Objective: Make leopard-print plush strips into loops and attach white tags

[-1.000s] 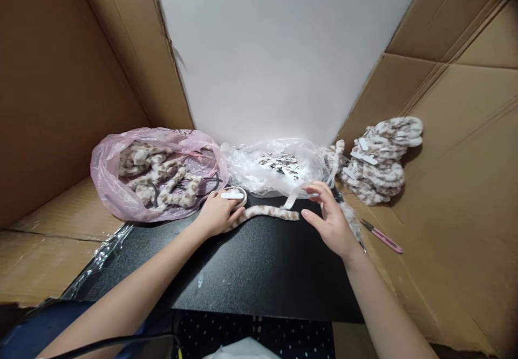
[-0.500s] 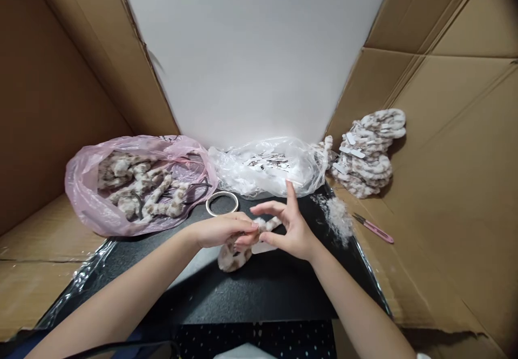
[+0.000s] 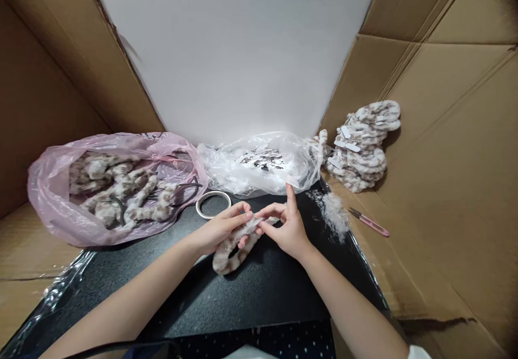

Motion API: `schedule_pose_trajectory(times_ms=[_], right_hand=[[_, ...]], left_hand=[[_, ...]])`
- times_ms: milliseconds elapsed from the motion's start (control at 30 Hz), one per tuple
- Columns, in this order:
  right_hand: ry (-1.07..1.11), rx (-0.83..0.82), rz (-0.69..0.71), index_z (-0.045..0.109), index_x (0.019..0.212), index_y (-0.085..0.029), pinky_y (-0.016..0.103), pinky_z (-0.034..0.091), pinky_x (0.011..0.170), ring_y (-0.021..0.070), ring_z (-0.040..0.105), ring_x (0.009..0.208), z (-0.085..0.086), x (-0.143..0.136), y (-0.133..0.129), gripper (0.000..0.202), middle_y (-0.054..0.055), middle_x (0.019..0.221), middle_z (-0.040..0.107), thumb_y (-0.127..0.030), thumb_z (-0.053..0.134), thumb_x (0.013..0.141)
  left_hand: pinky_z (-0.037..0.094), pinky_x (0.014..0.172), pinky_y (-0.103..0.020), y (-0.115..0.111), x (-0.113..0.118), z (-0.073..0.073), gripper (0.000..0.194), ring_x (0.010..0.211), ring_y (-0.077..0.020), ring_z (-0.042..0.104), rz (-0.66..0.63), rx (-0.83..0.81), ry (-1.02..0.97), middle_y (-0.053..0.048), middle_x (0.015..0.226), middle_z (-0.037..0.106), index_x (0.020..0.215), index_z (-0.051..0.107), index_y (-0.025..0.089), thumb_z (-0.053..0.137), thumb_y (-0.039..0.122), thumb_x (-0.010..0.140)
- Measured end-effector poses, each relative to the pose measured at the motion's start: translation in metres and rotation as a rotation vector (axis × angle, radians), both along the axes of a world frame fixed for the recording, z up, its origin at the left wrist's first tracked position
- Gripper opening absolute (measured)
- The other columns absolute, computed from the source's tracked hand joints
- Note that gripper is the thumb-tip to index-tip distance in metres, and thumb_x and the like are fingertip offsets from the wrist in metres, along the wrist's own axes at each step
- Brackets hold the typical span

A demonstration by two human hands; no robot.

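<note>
A fluffy white-and-brown spotted loop (image 3: pixel 226 262) hangs between my hands, low over the black table. My left hand (image 3: pixel 220 230) is closed on its upper part, with thumb and fingers pinching the plush. My right hand (image 3: pixel 288 231) pinches the same piece at its top with thumb and index finger, and one finger of this hand points up. The two sets of fingertips are almost touching. A pale strip of the piece shows behind my right fingertips, partly hidden.
A pink bag (image 3: pixel 50 202) of spotted plush pieces lies left. Behind are a tape roll (image 3: pixel 199 211) and a clear bag (image 3: pixel 218 173) of white tags. At right are loose fluff (image 3: pixel 334 214), pink snips (image 3: pixel 372 224), and stacked tagged plush loops (image 3: pixel 364 162). Cardboard walls (image 3: pixel 453 148) stand alongside.
My right thumb and index finger have closed onto the plush beside my left fingertips. The loop has turned slightly, and the white tag under it no longer shows. The view has shifted a little.
</note>
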State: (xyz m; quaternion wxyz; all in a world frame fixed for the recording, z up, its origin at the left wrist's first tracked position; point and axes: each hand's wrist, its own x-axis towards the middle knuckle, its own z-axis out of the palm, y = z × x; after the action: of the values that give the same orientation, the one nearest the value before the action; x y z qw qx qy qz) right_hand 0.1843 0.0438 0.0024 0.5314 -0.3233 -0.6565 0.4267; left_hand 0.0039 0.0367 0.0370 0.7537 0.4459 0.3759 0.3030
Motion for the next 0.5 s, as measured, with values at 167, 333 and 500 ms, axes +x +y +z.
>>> schedule_pose_trajectory(times_ms=[167,333,500], right_hand=[[-0.122,0.193,-0.044,0.006,0.15,-0.029,0.034,0.059,0.072,0.016,0.069,0.073,-0.009,0.003,0.001,0.094,0.0,0.087,0.073,-0.012,0.063,0.078],[-0.19,0.241,-0.051,0.007,0.15,-0.03,0.034,0.057,0.075,0.016,0.069,0.074,-0.007,0.0,-0.002,0.09,0.0,0.088,0.074,-0.012,0.062,0.081],[-0.189,0.329,-0.129,0.037,0.14,-0.033,0.039,0.051,0.086,0.0165,0.065,0.081,0.005,0.007,-0.003,0.067,0.0,0.09,0.068,-0.018,0.065,0.081]], left_hand=[[0.03,0.04,-0.016,0.001,-0.006,-0.007,0.039,0.042,-0.0042,0.043,-0.097,-0.074,0.098,-0.006,0.076,0.068,0.091,0.054,0.014,0.061,0.052,0.083],[0.014,0.039,-0.016,0.001,-0.013,-0.011,0.049,0.04,-0.0029,0.024,-0.227,-0.133,0.115,0.005,0.052,0.044,0.082,0.056,0.013,0.057,0.061,0.082],[0.01,0.04,-0.015,-0.002,-0.012,-0.016,0.048,0.046,-0.0035,0.014,-0.14,-0.155,0.038,0.01,0.057,0.027,0.071,0.039,0.018,0.066,0.059,0.076]])
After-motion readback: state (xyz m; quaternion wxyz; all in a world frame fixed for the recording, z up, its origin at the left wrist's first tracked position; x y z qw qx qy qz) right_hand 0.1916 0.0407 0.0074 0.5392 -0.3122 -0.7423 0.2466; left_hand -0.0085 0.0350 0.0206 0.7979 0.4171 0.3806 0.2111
